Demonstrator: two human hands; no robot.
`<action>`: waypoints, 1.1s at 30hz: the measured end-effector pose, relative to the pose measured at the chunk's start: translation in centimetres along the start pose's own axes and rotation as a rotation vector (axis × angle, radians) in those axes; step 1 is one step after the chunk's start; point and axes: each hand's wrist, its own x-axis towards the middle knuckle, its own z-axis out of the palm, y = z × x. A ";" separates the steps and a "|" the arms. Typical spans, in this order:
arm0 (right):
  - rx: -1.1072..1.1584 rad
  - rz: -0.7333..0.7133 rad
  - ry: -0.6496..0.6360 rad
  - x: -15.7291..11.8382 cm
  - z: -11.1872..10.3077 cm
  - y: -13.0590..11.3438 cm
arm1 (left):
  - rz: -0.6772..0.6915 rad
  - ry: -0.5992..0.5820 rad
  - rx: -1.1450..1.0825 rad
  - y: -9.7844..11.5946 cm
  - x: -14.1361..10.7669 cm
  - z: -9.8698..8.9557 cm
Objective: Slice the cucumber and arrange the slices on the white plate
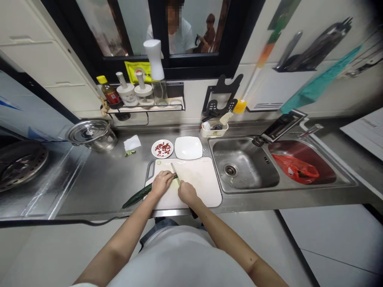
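A long green cucumber (pixel 138 197) lies slantwise over the left edge of the white cutting board (pixel 206 179). My left hand (pixel 161 182) is closed over it near its right end. In my right hand (pixel 187 193) is a knife (pixel 175 171), its blade pointing away from me beside the cucumber's cut end. The fist hides most of the knife handle. One pale cucumber slice (pixel 158 162) rests at the board's upper left corner. Behind the board stand a small plate (pixel 154 153) of chopped red pieces and a white square dish (pixel 188 148).
To the right is a double sink (pixel 215 159) with a faucet (pixel 278 129) and a red plastic bag (pixel 296 169). A lidded steel pot (pixel 103 141) stands at the left, near a paper (pixel 132 142) and green scraps (pixel 129 153). A seasoning rack (pixel 167 108) hangs behind.
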 end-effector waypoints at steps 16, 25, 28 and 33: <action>-0.018 -0.007 -0.001 0.0 0.6 0.4 | -0.009 0.006 -0.022 0.1 0.1 -0.1; -0.016 0.014 0.016 0.5 0.8 0.2 | -0.009 -0.007 -0.015 0.2 0.1 -0.2; -0.013 0.014 0.018 0.3 0.9 0.2 | -0.011 -0.010 -0.011 0.2 0.1 -0.3; -0.022 0.032 -0.003 -0.7 1.5 0.8 | -0.013 -0.007 -0.017 0.1 0.1 -0.1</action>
